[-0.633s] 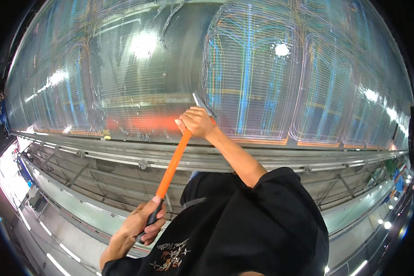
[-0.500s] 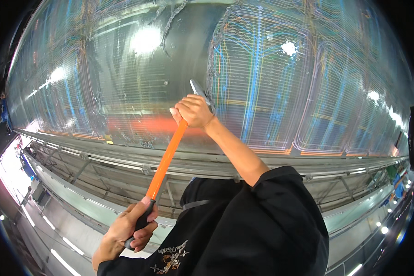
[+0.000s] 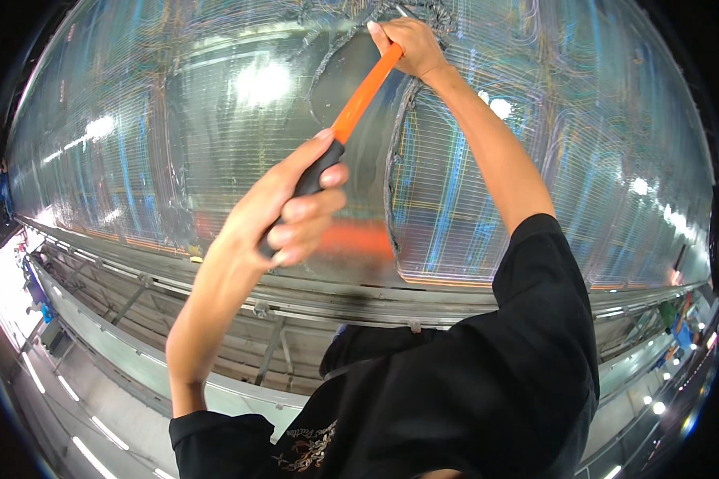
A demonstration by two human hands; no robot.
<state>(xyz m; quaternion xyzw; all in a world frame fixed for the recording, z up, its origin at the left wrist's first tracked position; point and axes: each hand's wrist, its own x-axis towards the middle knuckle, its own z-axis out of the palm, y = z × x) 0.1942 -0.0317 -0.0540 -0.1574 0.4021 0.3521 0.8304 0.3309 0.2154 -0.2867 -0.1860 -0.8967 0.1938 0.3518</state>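
Observation:
A long-handled scraper with an orange shaft and black grip slants across a large shiny panel patterned with fine coloured lines. My left hand is wrapped round the black grip, above the panel. Further off, my right hand clasps the shaft close to the head. Only a small bit of the metal head shows past my fingers, at the top of the view. Dark grey, crumpled residue runs in a ridge along the right of a smooth dull strip. More residue lies bunched around the head.
A metal rail borders the panel's near side, with framing beneath it. Bright lamp reflections lie on the panel. Blue items and lights appear at the far right. A small yellow piece sits by the near edge.
Both hands and the scraper have moved away from me and to the right. The smooth strip now reaches further right, and the residue ridge stands further right and more bunched at the far end.

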